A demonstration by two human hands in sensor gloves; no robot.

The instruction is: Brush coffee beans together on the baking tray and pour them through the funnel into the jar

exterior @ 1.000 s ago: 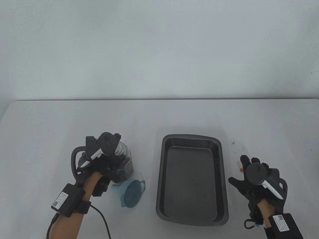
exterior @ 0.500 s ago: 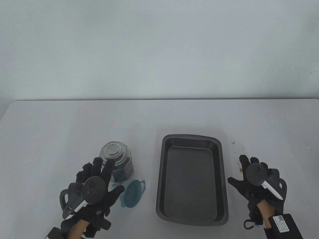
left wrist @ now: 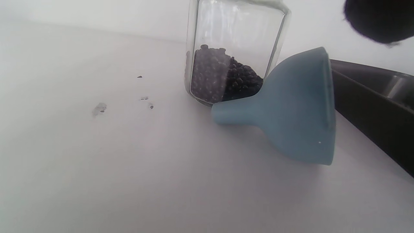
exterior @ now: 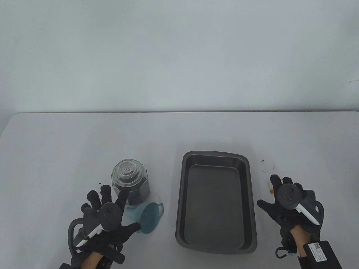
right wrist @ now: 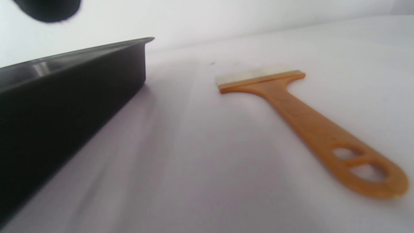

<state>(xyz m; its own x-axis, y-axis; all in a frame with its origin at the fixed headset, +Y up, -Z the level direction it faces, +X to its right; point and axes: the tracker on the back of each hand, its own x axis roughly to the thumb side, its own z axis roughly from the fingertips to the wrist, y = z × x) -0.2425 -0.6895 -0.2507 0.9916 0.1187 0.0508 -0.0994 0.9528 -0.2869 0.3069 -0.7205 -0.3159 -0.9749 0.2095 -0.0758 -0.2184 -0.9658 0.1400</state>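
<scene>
The glass jar (exterior: 129, 179) stands upright left of the dark baking tray (exterior: 216, 157) and holds dark coffee beans (left wrist: 226, 79) in its lower part. The blue funnel (exterior: 148, 217) lies on its side between jar and tray, its spout toward the jar (left wrist: 234, 48). No beans show on the tray's floor. My left hand (exterior: 110, 208) lies spread, palm down, just in front of the jar and holds nothing. My right hand (exterior: 284, 196) is spread flat right of the tray, above the orange brush (right wrist: 310, 123), which lies free on the table; only its tip (exterior: 271, 188) shows from above.
A few dark specks (left wrist: 144, 98) lie on the white table left of the jar, and small marks (exterior: 263, 162) sit beyond my right hand. The tray's side wall (right wrist: 71, 97) stands close on the left of the brush.
My left hand let go of the jar, drew back toward the near edge and now lies spread, palm down. The jar stands uncovered. The right hand stayed put.
</scene>
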